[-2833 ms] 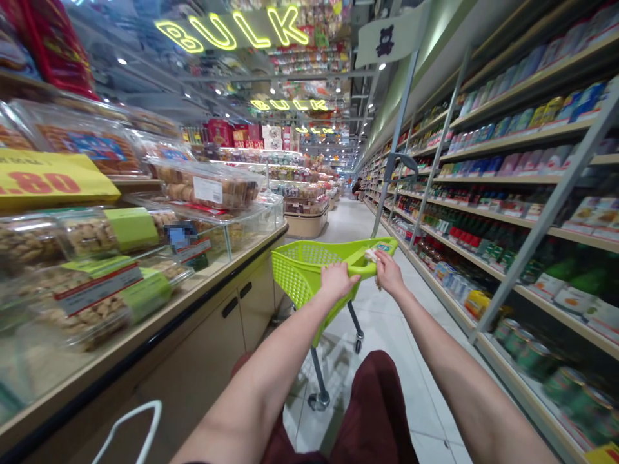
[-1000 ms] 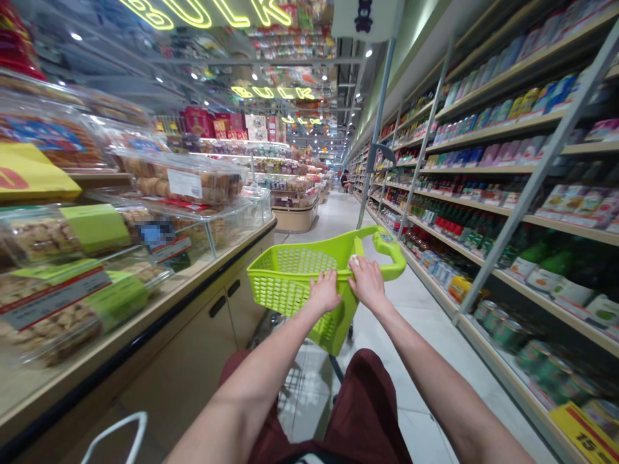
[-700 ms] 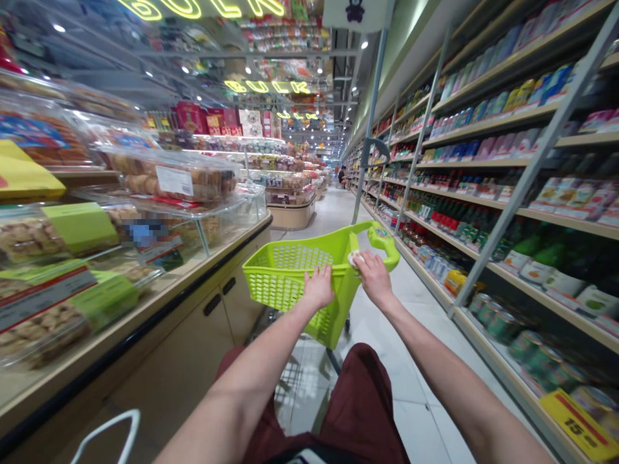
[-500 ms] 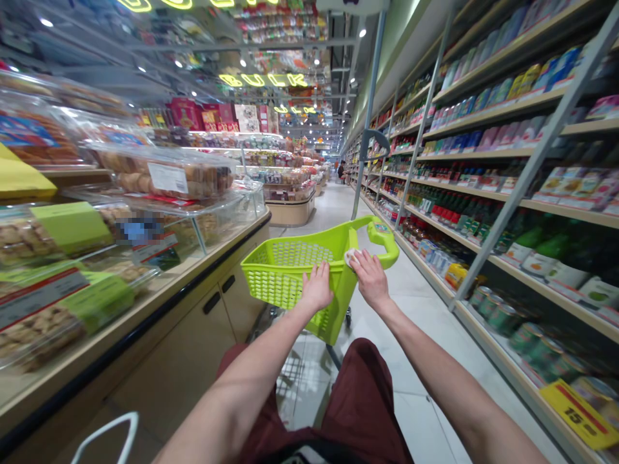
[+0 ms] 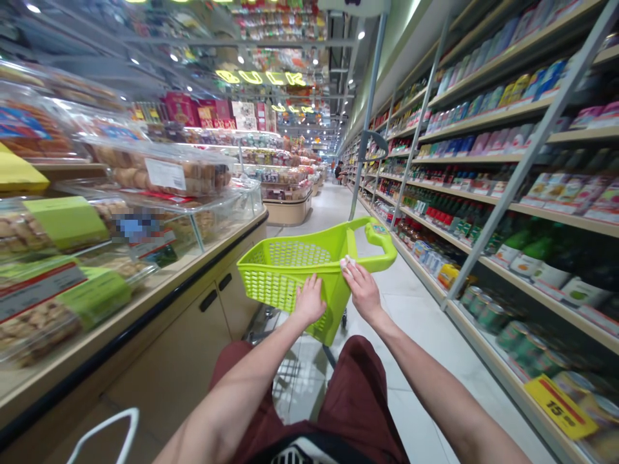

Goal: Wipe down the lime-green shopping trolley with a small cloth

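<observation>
A lime-green plastic mesh shopping basket (image 5: 285, 274) rolls on a wheeled frame in front of me, with a long curved handle (image 5: 382, 240) at its right end. My left hand (image 5: 309, 300) hooks its fingers over the basket's near rim. My right hand (image 5: 360, 290) grips the same rim closer to the handle. A small white item (image 5: 347, 263), possibly a tissue or packet, shows at its fingertips, pressed against the rim. The basket's contents cannot be seen from here.
Left of me runs a bulk-food counter (image 5: 145, 335) with clear plastic tubs under glass. Stocked shelves (image 5: 483, 193) line the right side, with a yellow price tag (image 5: 561, 407) low down. A person (image 5: 339, 172) stands far along the tiled aisle (image 5: 333, 206).
The shelves and counter have slid past as the view advanced. The basket sits slightly lower and further left. Both hands stay on its rim, and the right hand has shifted slightly toward the left hand.
</observation>
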`<state>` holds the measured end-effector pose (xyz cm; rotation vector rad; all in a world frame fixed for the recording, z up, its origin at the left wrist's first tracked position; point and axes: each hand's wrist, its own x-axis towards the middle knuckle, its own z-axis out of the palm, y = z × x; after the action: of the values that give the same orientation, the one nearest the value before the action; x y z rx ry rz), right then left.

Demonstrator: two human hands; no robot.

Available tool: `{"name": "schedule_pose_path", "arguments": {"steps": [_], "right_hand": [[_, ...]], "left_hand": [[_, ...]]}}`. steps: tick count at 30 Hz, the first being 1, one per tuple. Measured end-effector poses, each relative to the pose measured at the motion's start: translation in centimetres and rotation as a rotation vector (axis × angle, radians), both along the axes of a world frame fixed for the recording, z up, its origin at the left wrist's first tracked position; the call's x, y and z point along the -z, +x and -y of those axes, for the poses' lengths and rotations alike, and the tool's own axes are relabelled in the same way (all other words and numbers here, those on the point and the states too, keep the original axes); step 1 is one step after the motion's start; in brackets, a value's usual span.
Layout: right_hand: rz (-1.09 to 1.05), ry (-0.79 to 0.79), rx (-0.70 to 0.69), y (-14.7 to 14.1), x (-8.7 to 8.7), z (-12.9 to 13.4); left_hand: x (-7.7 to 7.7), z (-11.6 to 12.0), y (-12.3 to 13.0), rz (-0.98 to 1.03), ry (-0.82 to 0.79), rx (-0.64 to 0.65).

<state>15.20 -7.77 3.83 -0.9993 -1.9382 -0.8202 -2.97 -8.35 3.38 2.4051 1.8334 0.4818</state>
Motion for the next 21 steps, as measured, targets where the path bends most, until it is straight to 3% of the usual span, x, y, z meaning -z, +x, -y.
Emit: {"name": "schedule_pose_path", "arguments": {"steps": [6, 8, 13, 15, 17, 21], "right_hand": [[0.108, -0.177, -0.044, -0.6, 6.9, 2.1], [0.065, -0.183, -0.040, -0.6, 6.8, 2.3], [-0.186, -0.064, 0.056, 0.5, -0.2, 0.6], [-0.197, -0.066, 0.081, 0.8, -1.5, -0.1], [-0.155, -0.111, 0.076, 0.6, -0.5, -0.2], [-0.022, -0.276, 0.057, -0.8, 5.2, 1.0]], "left_hand": [[2.9, 0.8, -0.7, -0.053, -0.146, -0.042], [2.9, 1.0, -0.7, -0.071, -0.151, -0.028], [1.3, 1.2, 0.5, -0.070, -0.035, 0.001], [0.8, 1.4, 1.3, -0.060, 0.031, 0.028], [0.6, 1.7, 1.9, -0.057, 0.075, 0.069], [1.3, 2.2, 2.1, -0.068, 0.086, 0.117]]}}
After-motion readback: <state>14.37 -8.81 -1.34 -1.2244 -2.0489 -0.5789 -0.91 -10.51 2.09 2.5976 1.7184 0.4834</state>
